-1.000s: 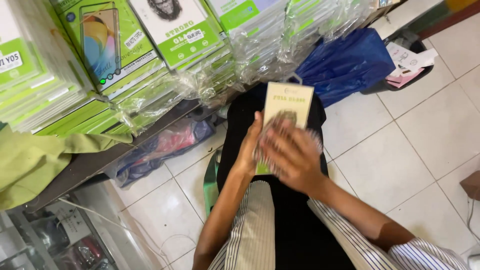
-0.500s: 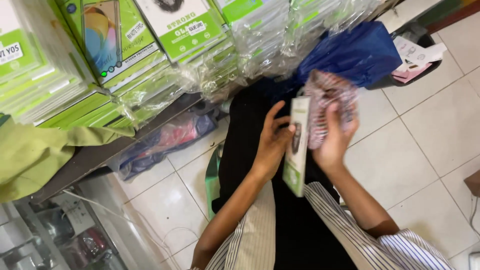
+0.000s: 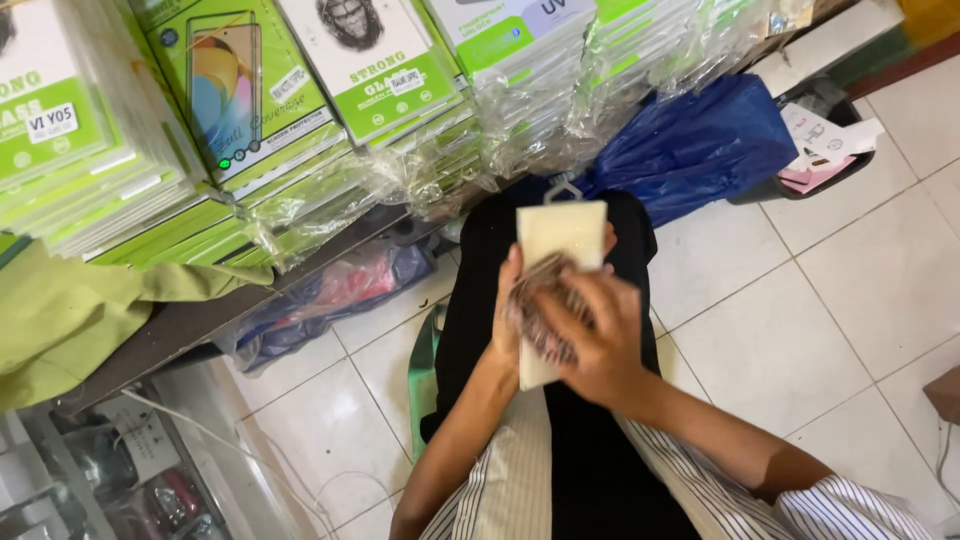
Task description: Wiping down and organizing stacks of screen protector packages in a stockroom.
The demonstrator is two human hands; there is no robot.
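Over my lap, my left hand (image 3: 505, 322) grips a flat cream package (image 3: 562, 232) by its left edge, its plain face turned up and a small hanger tab at the top. My right hand (image 3: 602, 352) lies across the package's lower half. Under its fingers it holds a flat patterned piece (image 3: 540, 318), pinkish with dark markings, against the package. The lower part of the package is hidden by my right hand. Both sleeves are white with thin dark stripes, and my trousers are black.
Stacks of green and white flat packages in clear wrap (image 3: 300, 110) fill a shelf ahead. A blue plastic bag (image 3: 700, 140) and a dark bin with papers (image 3: 820, 140) sit on the white tiled floor. A green cloth (image 3: 70, 310) and a glass case (image 3: 120, 460) are at the left.
Half a second ago the package stood edge-on and my right hand held the patterned piece up beside it. Now the package faces up again with the piece laid on it.
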